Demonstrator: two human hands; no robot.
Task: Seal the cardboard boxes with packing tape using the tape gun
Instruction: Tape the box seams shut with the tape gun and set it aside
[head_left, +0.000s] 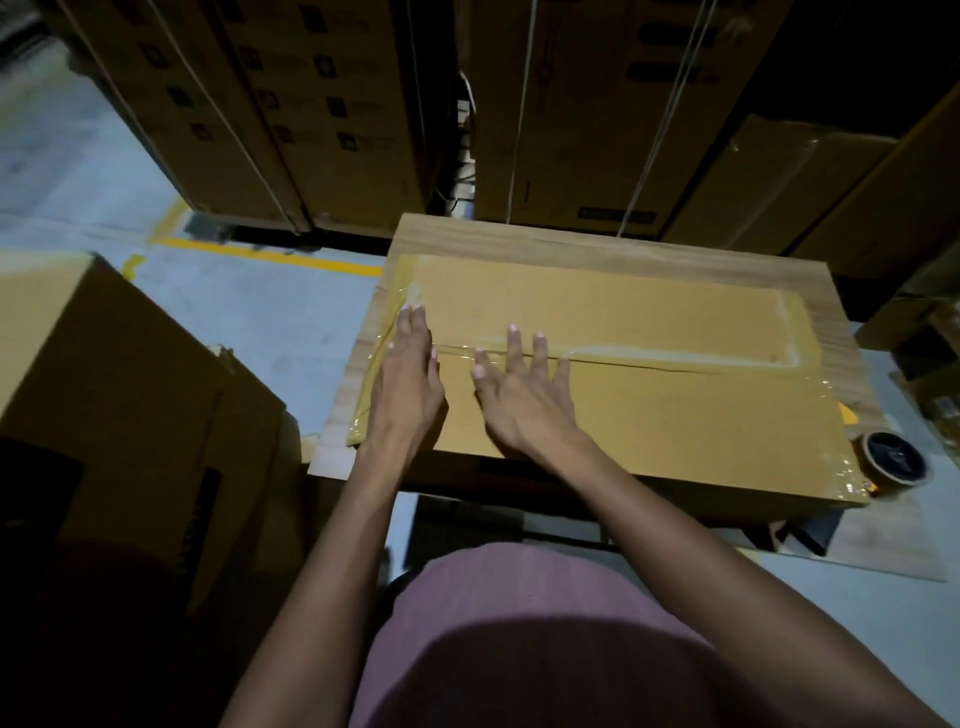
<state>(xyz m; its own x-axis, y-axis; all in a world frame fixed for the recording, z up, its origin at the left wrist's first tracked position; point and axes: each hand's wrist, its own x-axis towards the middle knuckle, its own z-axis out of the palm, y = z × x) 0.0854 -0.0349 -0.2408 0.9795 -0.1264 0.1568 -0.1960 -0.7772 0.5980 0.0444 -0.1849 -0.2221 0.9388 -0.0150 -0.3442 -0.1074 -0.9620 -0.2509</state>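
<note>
Both hands are lying flat on the cardboard box at the centre of the frame. The box is sitting on a wood-grain table, long and shallow, plain tan, its two top flaps meeting in a seam that is running left to right. Clear packing tape is glinting along that seam and around the box's left and right ends, wrinkled in places. The left hand is pressing down near the left end, fingers straight and together, gripping nothing. The right hand is resting just beside it, fingers spread across the seam, its grip also open and holding nothing. At the right edge of the frame a tape roll is lying on the table, touching the box's near right corner. Stacked cartons are filling the top of the frame; dark printed labels are showing on them, too blurred to read. Another carton is standing at the left on the floor.
</note>
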